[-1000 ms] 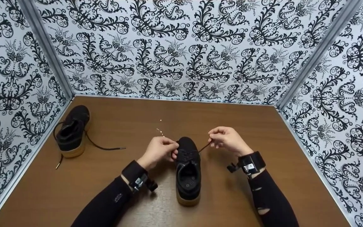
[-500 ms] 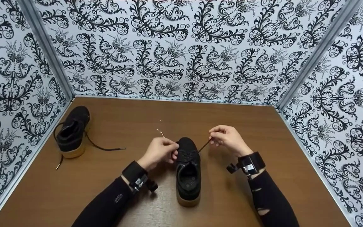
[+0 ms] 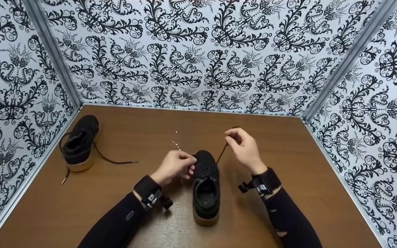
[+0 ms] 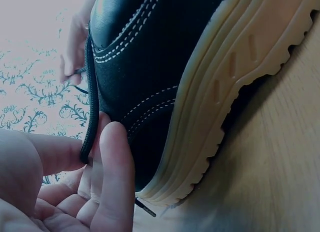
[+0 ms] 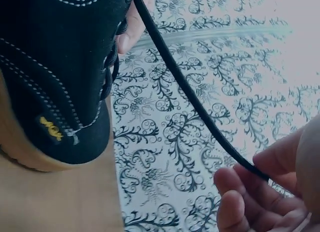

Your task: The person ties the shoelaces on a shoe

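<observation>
A black shoe with a tan sole stands upright mid-table, its toe pointing away from me. At its left side, near the toe, my left hand pinches one end of the black shoelace; a lace tip pokes out below those fingers in the left wrist view. Off to the shoe's right and a little above it, my right hand pinches the other black lace between thumb and fingers. That lace runs from the shoe's eyelets up to my fingertips, with a slight bend in the right wrist view.
A second black shoe stands at the table's left, its loose lace trailing right across the wood. Patterned panels in metal frames enclose the brown table at the back and sides.
My right hand has moved forward and slightly left, pulling its lace to a steeper angle. The left hand and both shoes have stayed about where they were.
</observation>
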A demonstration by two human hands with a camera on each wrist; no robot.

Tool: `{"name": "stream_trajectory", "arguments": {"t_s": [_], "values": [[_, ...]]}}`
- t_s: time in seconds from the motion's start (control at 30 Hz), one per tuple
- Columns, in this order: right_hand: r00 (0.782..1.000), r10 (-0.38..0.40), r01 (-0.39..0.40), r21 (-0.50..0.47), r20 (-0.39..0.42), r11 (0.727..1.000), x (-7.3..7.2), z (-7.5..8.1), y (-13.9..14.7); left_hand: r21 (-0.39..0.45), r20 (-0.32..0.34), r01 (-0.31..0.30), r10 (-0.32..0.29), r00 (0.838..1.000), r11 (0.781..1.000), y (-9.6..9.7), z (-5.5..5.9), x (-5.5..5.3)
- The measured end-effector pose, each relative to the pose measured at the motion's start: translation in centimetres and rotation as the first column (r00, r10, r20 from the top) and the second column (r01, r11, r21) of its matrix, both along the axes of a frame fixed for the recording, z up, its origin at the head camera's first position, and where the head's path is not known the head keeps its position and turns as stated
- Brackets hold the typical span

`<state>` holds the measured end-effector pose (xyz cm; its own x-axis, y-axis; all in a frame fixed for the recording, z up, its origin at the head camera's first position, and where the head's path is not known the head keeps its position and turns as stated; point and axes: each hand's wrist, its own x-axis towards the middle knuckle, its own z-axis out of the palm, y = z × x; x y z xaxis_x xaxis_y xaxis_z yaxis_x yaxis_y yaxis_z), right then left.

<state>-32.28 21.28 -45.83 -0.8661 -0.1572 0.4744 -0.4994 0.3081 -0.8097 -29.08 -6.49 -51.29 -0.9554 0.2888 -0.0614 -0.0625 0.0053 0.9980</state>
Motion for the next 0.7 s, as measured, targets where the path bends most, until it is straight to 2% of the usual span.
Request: {"name": "stream_trajectory", "arguments": {"t_s": [0.13,0.2,0.23,0.3,0.37,0.4,0.43,0.5,0.6,0.7], "values": [[0.992,0.096,-0.088,0.093,-0.084,0.992,-0.8,1.1,-2.1,0.004,-0.017,0.009,-0.009,1.000,1.000,-0.1,-0.1,-0.1],[0.978,0.177,-0.153,0.199,-0.108,0.968,-1.2,2.0,-3.5,0.009,-0.020,0.009,-0.009,1.000,1.000,-0.2,-0.2,-0.1],[0.969,0.221,-0.185,0.269,-0.109,0.945,-1.3,2.5,-4.2,0.009,-0.022,0.009,-0.009,1.000,1.000,-0.3,-0.2,-0.1],[0.950,0.300,-0.244,0.407,-0.081,0.881,-1.5,3.2,-5.2,0.012,-0.015,0.005,-0.005,1.000,1.000,-0.3,-0.3,-0.1],[0.938,0.346,-0.286,0.498,-0.032,0.819,-1.5,3.4,-5.6,0.012,-0.011,0.003,-0.003,1.000,1.000,-0.3,-0.4,-0.1],[0.935,0.354,-0.299,0.520,-0.008,0.800,-1.5,3.2,-5.6,0.012,-0.009,0.003,-0.003,1.000,1.000,-0.3,-0.4,-0.1],[0.938,0.347,-0.302,0.529,0.016,0.793,-1.5,3.0,-5.4,0.010,-0.010,0.003,-0.003,1.000,1.000,-0.3,-0.4,-0.1],[0.949,0.312,-0.293,0.506,0.049,0.811,-1.4,1.9,-4.6,0.006,-0.010,0.006,-0.006,1.000,1.000,-0.2,-0.4,-0.2],[0.957,0.274,-0.289,0.423,0.099,0.859,-1.2,0.1,-3.2,0.004,-0.008,0.012,-0.012,1.000,1.000,-0.1,-0.3,-0.2],[0.954,0.264,-0.298,0.375,0.142,0.878,-1.0,-1.3,-2.4,0.002,-0.007,0.006,-0.006,1.000,1.000,-0.1,-0.3,-0.2]]}}
